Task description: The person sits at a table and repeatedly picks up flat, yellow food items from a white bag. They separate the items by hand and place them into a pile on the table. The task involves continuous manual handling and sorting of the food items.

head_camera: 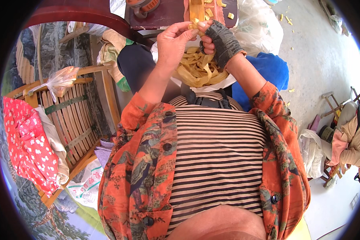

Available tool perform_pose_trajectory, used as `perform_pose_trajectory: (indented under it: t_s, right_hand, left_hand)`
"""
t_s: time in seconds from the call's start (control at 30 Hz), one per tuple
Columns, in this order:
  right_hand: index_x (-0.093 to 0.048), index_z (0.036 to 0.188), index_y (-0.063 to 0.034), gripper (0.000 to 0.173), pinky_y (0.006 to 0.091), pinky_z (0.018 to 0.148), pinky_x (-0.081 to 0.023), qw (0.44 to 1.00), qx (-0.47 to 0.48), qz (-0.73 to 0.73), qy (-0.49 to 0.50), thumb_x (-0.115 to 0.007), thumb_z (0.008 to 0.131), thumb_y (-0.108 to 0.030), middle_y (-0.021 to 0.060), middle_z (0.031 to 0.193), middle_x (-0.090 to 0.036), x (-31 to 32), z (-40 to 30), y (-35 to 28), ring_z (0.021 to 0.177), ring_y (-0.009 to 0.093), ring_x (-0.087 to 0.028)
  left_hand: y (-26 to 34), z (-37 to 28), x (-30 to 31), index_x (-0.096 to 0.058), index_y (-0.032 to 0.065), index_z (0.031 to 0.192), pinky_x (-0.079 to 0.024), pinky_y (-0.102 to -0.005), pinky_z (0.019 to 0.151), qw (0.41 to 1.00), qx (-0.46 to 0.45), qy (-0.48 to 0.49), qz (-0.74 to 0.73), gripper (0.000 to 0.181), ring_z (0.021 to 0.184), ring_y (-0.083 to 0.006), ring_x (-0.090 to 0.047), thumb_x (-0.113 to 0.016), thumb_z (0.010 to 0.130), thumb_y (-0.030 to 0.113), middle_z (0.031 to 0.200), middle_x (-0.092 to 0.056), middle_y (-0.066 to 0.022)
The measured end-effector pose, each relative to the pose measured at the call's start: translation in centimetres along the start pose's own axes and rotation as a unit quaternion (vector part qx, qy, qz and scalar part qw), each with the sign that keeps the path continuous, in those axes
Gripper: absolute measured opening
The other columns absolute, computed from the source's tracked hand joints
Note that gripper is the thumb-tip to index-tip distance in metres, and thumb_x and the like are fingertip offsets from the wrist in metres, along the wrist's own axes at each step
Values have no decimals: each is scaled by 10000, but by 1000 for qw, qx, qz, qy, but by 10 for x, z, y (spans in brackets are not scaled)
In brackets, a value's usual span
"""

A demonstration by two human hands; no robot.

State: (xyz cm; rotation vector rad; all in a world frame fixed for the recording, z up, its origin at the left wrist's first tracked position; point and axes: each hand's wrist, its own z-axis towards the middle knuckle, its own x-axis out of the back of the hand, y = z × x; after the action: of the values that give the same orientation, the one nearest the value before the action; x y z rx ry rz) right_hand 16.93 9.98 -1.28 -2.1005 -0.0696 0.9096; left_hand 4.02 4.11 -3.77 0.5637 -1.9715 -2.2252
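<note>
Near the top middle, my left hand (177, 39) is bare and pinches a small folded yellowish strip (195, 25) between thumb and fingertips. My right hand (217, 40), in a grey fingerless glove, grips the same strip from the other side; its lower fingers are curled, and part of the strip hangs beneath the thumb. Just beyond the fingertips lies a flat yellow wooden piece (197, 10) on a pink cloth (218, 15). Below my hands, a heap of long flat yellowish strips (201, 70) rests in a white liner (229, 81) between my legs.
Short yellow pieces (209, 12) and an orange patterned mug (143, 6) stand or lie on the dark table (168, 16). Clear plastic bags (258, 27) bulge to its right. A slatted wooden chair (69, 111) bearing red floral cloth (28, 141) is at left. Another person (352, 141) sits far right.
</note>
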Motion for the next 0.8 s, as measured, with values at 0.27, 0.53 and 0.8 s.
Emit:
perform_pose_trajectory:
  t_s: [0.27, 0.53, 0.8]
  right_hand:
    - [-430, 670, -168, 281, 211, 346, -163, 998, 12, 31, 53, -595, 831, -330, -84, 458, -273, 49, 22, -15, 351, 52, -227]
    - [-521, 789, -115, 170, 230, 398, -330, 930, 176, -322, -14, -623, 792, -252, -28, 548, -430, 37, 20, -3, 430, 85, -404]
    - [-539, 791, -77, 280, 228, 418, -374, 928, -22, -372, 24, -633, 803, -340, 0, 554, -504, 15, 13, 11, 440, 94, -464]
  left_hand:
    - [13, 6, 15, -627, -6, 925, -487, -220, 650, 1000, -1, -3, 3, 135, 672, -96, -587, -636, 801, 45, 788, -628, -41]
    - [31, 5, 16, -617, 68, 1069, -446, -265, 853, 898, -175, -1, 404, 412, 977, -157, -565, -719, 671, 47, 1158, -551, -70]
    - [-4, -1, 18, -542, 98, 1046, -467, -381, 666, 827, -199, -120, 512, 293, 815, -308, -573, -611, 762, 69, 885, -558, -82]
